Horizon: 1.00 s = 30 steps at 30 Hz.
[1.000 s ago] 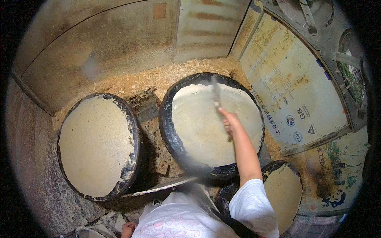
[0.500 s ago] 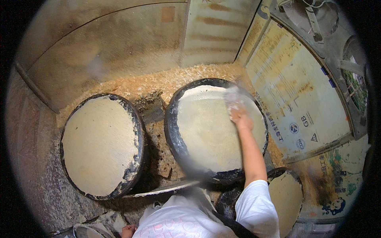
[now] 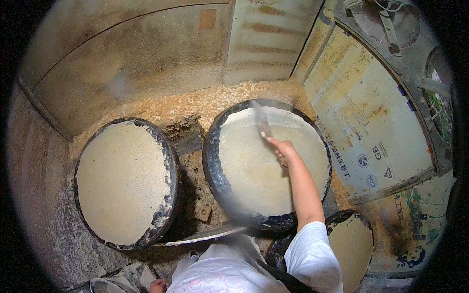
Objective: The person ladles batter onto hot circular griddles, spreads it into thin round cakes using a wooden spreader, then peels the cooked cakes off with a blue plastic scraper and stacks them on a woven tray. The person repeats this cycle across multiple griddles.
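Note:
My right hand [image 3: 282, 149] reaches over a large round vessel [image 3: 211, 161] with a thick black rim, filled level with a pale, smooth layer. It is closed around a thin, blade-like tool [image 3: 261, 122], smeared by motion, whose far end lies over the far part of the pale surface [image 3: 264, 166]. At the lower edge my left hand [image 3: 159, 285] shows only in part beside my white shirt. Its fingers look curled, and what they hold, if anything, is hidden. A grey bucket [image 3: 105, 284] stands to the left of that hand.
On the left is a second round black-rimmed vessel [image 3: 122, 180] with the same pale fill; a smaller one [image 3: 351, 244] sits at lower right. A curved strip [image 3: 205, 235] crosses before me. Flakes [image 3: 195, 102] cover the floor by the stained wall [image 3: 137, 63]. A fan [image 3: 386, 27] hangs upper right.
My right hand has moved left and slightly nearer to me, carrying the blurred tool across the pale surface. The left hand is nearly where it was.

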Available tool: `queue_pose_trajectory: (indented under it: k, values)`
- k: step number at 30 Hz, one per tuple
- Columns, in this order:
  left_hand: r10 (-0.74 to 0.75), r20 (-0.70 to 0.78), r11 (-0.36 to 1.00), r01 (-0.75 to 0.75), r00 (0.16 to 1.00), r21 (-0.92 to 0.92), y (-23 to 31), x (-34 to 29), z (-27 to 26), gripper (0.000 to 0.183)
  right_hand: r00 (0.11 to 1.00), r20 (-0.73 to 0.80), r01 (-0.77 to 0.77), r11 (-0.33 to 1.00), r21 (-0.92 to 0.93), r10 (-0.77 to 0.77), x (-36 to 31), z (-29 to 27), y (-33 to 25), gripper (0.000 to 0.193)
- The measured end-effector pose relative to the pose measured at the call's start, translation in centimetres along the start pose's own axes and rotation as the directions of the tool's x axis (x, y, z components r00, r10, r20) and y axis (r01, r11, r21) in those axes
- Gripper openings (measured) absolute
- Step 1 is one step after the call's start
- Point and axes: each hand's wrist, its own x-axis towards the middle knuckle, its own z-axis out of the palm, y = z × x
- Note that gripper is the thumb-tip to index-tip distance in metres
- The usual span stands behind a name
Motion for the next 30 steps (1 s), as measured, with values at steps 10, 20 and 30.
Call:
queue_pose_trajectory:
  k: [10,20,30]
  values:
    - [0.012,0.005,0.998,-0.012,1.000,0.062,0.4,-1.4,0.5,0.023,0.926,-0.064,0.202,0.631,-0.749,-0.372,-3.7,2.9,-3.8,0.057]
    - [0.013,0.013,0.993,-0.015,1.000,0.120,1.2,-2.4,0.7,0.025,0.862,-0.256,0.202,0.761,-0.617,-0.437,8.4,-8.3,2.8,0.053]
    - [0.013,0.035,0.997,-0.016,0.999,0.075,4.3,-0.2,0.8,0.023,0.896,-0.443,-0.062,0.977,-0.205,-0.036,5.0,-18.4,9.4,0.056]
